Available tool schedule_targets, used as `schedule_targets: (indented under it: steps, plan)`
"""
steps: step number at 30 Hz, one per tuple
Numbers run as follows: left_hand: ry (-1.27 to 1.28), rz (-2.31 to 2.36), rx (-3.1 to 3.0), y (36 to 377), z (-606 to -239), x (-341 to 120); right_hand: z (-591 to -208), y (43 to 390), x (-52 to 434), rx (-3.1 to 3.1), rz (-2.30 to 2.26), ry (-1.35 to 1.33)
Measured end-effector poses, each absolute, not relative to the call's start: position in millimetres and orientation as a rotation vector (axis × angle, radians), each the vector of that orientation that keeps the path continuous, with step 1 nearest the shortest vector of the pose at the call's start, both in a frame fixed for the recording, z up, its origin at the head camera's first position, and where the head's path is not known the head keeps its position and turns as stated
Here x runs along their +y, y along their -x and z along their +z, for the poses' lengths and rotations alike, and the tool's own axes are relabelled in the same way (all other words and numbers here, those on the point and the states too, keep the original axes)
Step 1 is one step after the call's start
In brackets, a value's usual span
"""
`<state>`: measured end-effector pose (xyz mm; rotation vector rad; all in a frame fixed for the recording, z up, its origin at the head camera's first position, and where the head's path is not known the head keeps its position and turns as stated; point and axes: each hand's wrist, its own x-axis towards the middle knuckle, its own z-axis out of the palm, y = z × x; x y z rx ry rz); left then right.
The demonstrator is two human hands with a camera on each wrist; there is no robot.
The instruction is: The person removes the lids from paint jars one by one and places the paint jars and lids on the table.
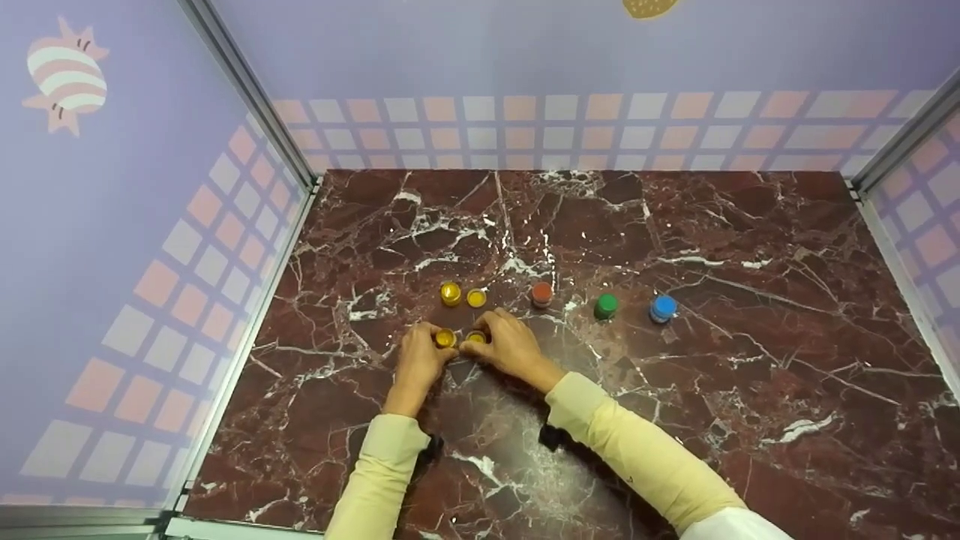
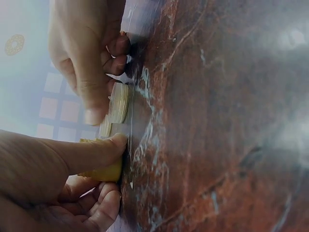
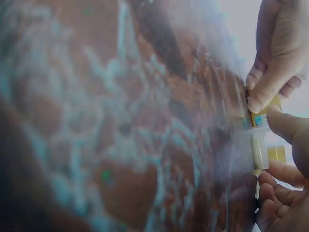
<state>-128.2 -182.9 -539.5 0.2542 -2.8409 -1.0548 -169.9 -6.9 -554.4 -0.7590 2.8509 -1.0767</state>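
I see a dark red marble-patterned tabletop (image 1: 675, 390) walled by lilac panels with a pink-and-white checked band (image 1: 525, 131) (a striped cartoon creature on the left one). My left hand (image 1: 420, 358) pinches a small yellow round jar (image 1: 445, 338) on the tabletop, fingers curled; my right hand (image 1: 510, 346) pinches a second small yellow jar (image 1: 476, 337) just beside it, both forearms in pale yellow sleeves.

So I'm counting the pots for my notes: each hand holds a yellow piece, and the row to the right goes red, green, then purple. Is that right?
Not quite. The last pot in the row is blue, not purple; the head view shows it. The rest stands: the left hand and the right hand each hold a yellow piece, and the row goes red pot, then green pot.
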Motion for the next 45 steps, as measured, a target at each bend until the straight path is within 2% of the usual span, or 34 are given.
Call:
schedule_targets:
  steps: [8, 20, 28, 45]
  plan:
    - [-0.328, -1.086, -2.860, 128.1, -537.1, -182.5, -547.8, 170.3, 7.4, 2.731, -1.304, 0.764]
    - [-0.288, -1.112, -2.801, 127.6, -536.8, -183.2, -533.1, 196.8, 47.4, 3.057, -1.374, 0.822]
    - [-0.299, -1.099, -2.808, 126.9, -538.0, -180.4, -544.1, 213.7, 61.9, 3.118, -1.281, 0.854]
    - [-0.341, -1.039, -2.849, 126.5, -536.2, -171.1, -555.4, 218.8, 73.7, 2.994, -1.109, 0.980]
